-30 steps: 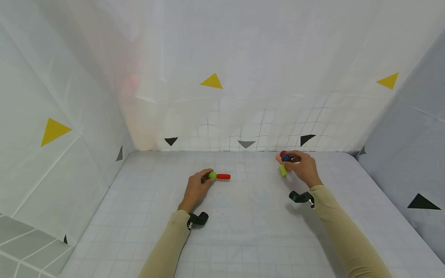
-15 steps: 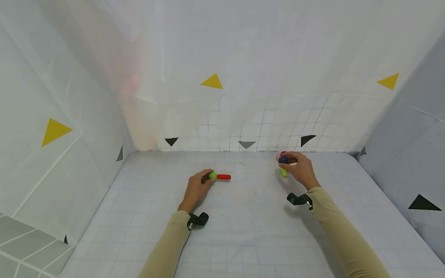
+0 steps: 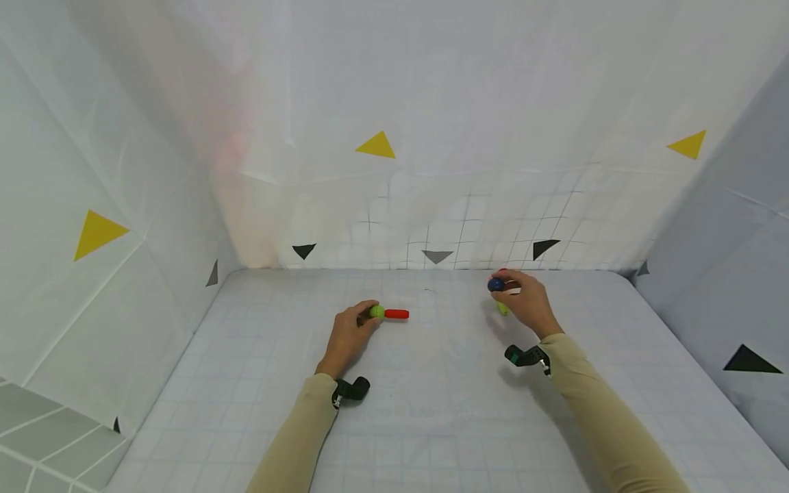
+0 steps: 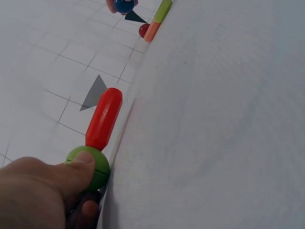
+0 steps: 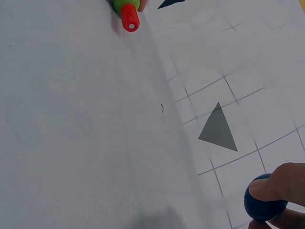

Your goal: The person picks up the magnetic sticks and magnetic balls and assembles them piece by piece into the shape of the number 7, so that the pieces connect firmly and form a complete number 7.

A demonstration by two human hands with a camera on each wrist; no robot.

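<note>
My left hand (image 3: 350,337) pinches a green ball (image 4: 90,167) close to the table top. A red stick (image 4: 105,117) joins the ball and points away from the fingers, to the right in the head view. Something dark shows under the ball between the left fingers; I cannot tell what. My right hand (image 3: 529,302) pinches a blue ball (image 5: 263,198) between thumb and fingers, raised above the table. Behind and below that hand lie a light green stick (image 4: 163,10), an orange stick (image 4: 151,31) and a red ball (image 4: 144,31), mostly hidden in the head view.
The table (image 3: 431,411) has a white gridded cover. White sheets with yellow and black triangles form a back wall (image 3: 444,103) and side walls close around it. A small black wrist camera (image 3: 354,388) sits on the left wrist, another wrist camera (image 3: 524,355) on the right.
My right hand has moved a little left with the blue ball, away from the loose sticks and red ball, which it now covers more. The left hand has stayed in place.
</note>
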